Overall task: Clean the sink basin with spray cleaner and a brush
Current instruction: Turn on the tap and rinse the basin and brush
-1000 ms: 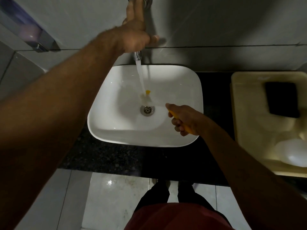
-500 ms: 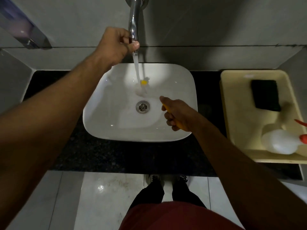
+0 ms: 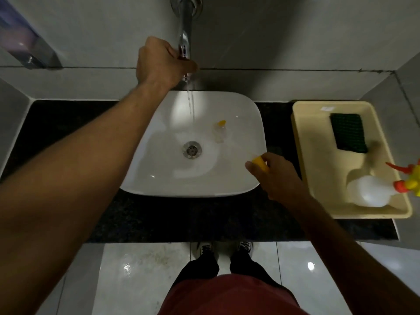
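A white square sink basin [image 3: 159, 178] sits on a black counter, its drain [image 3: 192, 149] in the middle. Water runs from the chrome tap [image 3: 185, 30] into the basin. My left hand [image 3: 159, 62] is closed around the tap's spout end. My right hand [image 3: 276, 176] grips the yellow handle of a brush [image 3: 260, 163] over the basin's right rim. The brush's pale head with a yellow tip [image 3: 220, 130] reaches into the basin right of the stream. A white spray bottle [image 3: 372, 189] with a red and yellow trigger lies in the tray.
A cream tray [image 3: 302, 137] on the counter's right holds the bottle and a dark green scouring pad [image 3: 347, 134]. A soap dispenser [image 3: 25, 46] hangs on the wall at upper left. My shoes [image 3: 223, 247] stand on the tiled floor below the counter [image 3: 68, 123].
My left hand has dropped from the top of the tap to its spout end. My right hand has drawn back to the right rim, and the brush head has left the stream.
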Tool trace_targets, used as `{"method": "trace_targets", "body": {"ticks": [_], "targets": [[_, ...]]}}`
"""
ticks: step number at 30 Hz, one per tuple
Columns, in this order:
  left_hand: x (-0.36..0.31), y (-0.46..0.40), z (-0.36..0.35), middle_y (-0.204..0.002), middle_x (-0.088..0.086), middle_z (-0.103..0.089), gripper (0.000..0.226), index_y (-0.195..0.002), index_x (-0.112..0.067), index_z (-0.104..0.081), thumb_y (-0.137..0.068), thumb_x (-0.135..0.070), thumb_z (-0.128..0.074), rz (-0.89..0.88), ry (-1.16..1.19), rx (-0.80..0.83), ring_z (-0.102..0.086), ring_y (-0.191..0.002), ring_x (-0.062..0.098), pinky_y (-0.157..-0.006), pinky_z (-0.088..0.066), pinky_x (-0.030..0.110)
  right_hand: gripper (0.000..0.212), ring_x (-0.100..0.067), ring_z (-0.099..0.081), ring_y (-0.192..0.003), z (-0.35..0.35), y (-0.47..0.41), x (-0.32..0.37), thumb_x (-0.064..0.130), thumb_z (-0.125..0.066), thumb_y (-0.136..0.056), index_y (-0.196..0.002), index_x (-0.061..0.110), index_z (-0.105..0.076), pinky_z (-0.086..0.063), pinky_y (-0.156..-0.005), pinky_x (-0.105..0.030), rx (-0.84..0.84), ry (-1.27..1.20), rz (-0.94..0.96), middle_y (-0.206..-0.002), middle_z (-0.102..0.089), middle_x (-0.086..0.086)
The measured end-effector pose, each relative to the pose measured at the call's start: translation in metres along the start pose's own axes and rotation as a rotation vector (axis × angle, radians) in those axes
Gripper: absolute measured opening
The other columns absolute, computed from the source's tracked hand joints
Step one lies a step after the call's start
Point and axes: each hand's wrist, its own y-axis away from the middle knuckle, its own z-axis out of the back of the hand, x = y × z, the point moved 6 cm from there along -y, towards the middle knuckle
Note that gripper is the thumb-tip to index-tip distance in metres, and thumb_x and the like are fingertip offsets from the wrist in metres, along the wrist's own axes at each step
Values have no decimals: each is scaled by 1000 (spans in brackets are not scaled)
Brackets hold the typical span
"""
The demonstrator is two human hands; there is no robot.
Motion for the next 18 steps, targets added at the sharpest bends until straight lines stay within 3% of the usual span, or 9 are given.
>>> {"method": "trace_targets", "body": {"ticks": [2,4,7,9,12,15,18], "targets": [[2,1,-1,-58,-9,-63,39,-53,-22,-58,-61,-45,-88,23,-3,-45,-62,-54,4,-59,-56,31,44,0,-54,-60,9,7,-12,60,-56,-89,-110,21,-58,-37,-45,-13,-89,195,99,-88,-60,0],[4,4,-2,-47,-11,-55,39,-50,-20,-56,-55,-47,-84,24,14,-57,-50,-40,-1,-49,-43,25,53,-8,-58,-63,10,13,-27,66,-50,-87,-117,23,-54,-47,-49,-20,-87,212,106,-92,-61,-5],[2,8,-1,-48,-14,-55,38,-50,-21,-57,-46,-51,-79,36,28,-72,-53,-44,0,-52,-43,23,52,-14,-60,-60,7,18,-41,64,-47,-89,-120,22,-50,-54,-50,-32,-112,228,139,-79,-62,-2],[0,10,0,-57,-14,-62,41,-54,-23,-58,-44,-55,-82,82,39,-78,-61,-56,5,-60,-51,26,45,-11,-58,-56,4,21,-45,61,-46,-92,-117,23,-49,-46,-44,-27,-93,247,157,-71,-56,7],[-6,13,-2,-54,-12,-60,51,-54,-21,-58,-41,-63,-83,94,13,-81,-56,-50,5,-57,-49,26,39,-17,-61,-61,2,28,-54,57,-42,-95,-111,23,-52,-37,-47,-25,-44,250,177,-76,-59,2],[-6,13,-9,-62,-7,-63,61,-65,-18,-63,-42,-73,-78,30,-16,-118,-54,-54,8,-58,-46,28,25,-8,-63,-56,15,47,-68,58,-51,-93,-97,33,-52,-38,-42,-15,-148,-55,119,-66,-62,5],[28,18,-23,-95,-6,-74,74,-97,-19,-69,-54,-79,-77,9,46,-84,-68,-83,10,-79,-55,31,32,-3,-59,-53,34,72,-103,64,-55,-89,-87,33,-55,-44,-47,-15,-311,-377,26,-68,-62,9]]}}
